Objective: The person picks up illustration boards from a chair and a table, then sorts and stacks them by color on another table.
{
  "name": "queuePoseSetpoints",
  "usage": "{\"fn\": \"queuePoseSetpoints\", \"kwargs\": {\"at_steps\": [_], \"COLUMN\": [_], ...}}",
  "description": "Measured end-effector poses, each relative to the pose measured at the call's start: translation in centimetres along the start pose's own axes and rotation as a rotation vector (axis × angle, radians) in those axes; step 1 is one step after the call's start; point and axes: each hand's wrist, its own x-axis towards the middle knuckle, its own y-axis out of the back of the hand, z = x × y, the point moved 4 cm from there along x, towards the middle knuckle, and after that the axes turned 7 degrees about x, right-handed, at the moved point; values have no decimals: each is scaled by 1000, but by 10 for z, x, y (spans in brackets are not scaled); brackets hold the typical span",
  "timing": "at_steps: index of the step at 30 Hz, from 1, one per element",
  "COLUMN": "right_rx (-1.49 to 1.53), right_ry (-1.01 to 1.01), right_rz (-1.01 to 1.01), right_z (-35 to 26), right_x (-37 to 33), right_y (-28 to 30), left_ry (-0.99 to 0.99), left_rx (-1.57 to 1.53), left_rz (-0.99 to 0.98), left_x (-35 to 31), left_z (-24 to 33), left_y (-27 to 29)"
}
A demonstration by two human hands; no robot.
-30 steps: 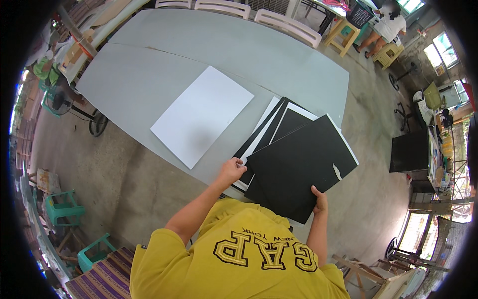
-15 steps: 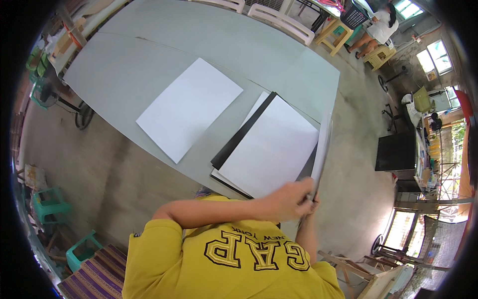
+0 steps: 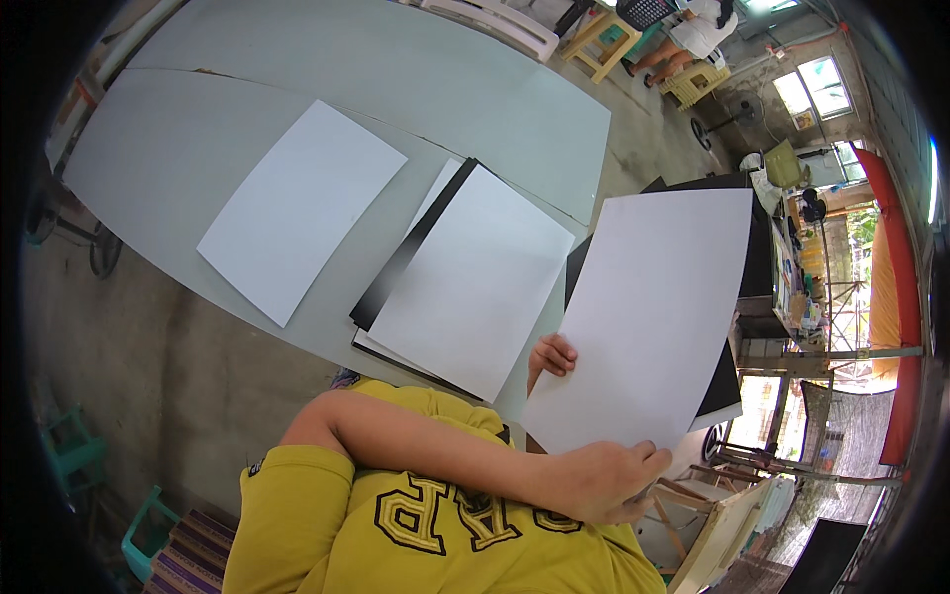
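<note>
My left hand reaches across my body and pinches the lower edge of a large white sheet. The sheet is tilted up off the right side of the table, its broad face toward me. Black sheets show behind it, with a white corner at their lower right. My right hand curls its fingers over the left edge of these held sheets; its palm and forearm are hidden behind them. Left of it on the table lies a pile with a white sheet on top and a black sheet peeking out.
Another white sheet lies alone farther left on the grey table. A white chair stands beyond the far edge. At the far right a person stands near stools. A wooden frame leans at lower right.
The held sheets have turned from nearly edge-on to face me and risen. My left hand has moved to their lower edge. The view has swung right; the sheets on the table look unmoved.
</note>
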Motion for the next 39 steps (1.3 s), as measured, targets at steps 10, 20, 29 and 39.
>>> {"fn": "queuePoseSetpoints", "kwargs": {"at_steps": [10,20,29,39], "right_rx": [14,-101,-3,97], "right_ry": [-18,91,215,274], "right_rz": [-60,26,-11,-184], "right_z": [-3,-56,-52,-73], "right_x": [9,-15,-25,-38], "right_y": [-7,-21,-31,-42], "left_ry": [17,936,1037,1132], "left_rx": [-37,463,1029,687], "left_rz": [-152,286,309,484], "left_x": [-11,-189,-219,-232], "left_z": [-2,-197,-201,-219], "left_y": [10,124,115,132]}}
